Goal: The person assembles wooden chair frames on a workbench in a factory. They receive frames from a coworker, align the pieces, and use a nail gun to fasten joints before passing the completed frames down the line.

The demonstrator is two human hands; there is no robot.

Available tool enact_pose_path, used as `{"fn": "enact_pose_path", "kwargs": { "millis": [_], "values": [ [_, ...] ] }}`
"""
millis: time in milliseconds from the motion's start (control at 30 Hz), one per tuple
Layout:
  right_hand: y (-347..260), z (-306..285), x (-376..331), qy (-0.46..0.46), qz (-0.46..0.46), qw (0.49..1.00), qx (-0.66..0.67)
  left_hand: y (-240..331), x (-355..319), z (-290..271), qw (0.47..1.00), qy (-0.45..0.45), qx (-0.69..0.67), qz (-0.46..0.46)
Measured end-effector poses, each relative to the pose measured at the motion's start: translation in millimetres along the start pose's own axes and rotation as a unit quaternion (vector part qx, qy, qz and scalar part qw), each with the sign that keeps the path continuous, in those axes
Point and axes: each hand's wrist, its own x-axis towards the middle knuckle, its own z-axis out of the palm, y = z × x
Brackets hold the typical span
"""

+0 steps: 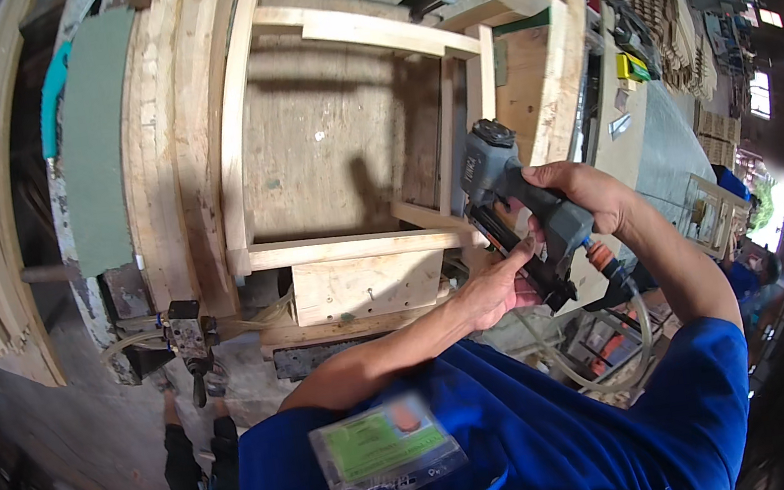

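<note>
A large wooden frame (352, 247) is laid before the person, its near rail turned toward the body, perhaps so that its corner can be reached without stretching. Inside its outline, a plywood panel (328, 144) is seen; whether it is fixed to the frame cannot be told. Under the near rail, a pale block with holes (368, 288) is placed, possibly as a support. At the right end of this rail, the grey nail gun (529, 186) is held up in both hands; whether its nose touches the wood cannot be told. From the handle, a clear hose (643, 335) is left hanging in a loose loop, which probably keeps its pull off the grip. The handle is wrapped by the right hand (586, 196), likely because most of the weight is carried there; its fingers are partly hidden. The black magazine (509, 234) is pinched between thumb and fingers of the left hand (498, 285), seemingly to steady the lower side. At the handle's end, the orange coupling (600, 256) is left uncovered.
</note>
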Motion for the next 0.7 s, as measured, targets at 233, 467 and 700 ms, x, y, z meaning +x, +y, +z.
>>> {"fn": "enact_pose_path", "kwargs": {
  "millis": [233,467,700],
  "values": [
    [-38.9,19.8,61.9,0.037,0.172,0.984,0.036,21.1,22.3,-28.9,0.994,-0.002,-0.104,0.01],
    [-44.5,32.0,99.7,0.053,0.298,0.953,0.026,21.4,21.7,-39.1,0.975,-0.029,-0.218,-0.019],
    [-42.3,32.7,112.5,0.041,0.327,0.944,0.032,25.3,21.1,-42.8,0.979,0.0,-0.203,-0.02]
  ]
}}
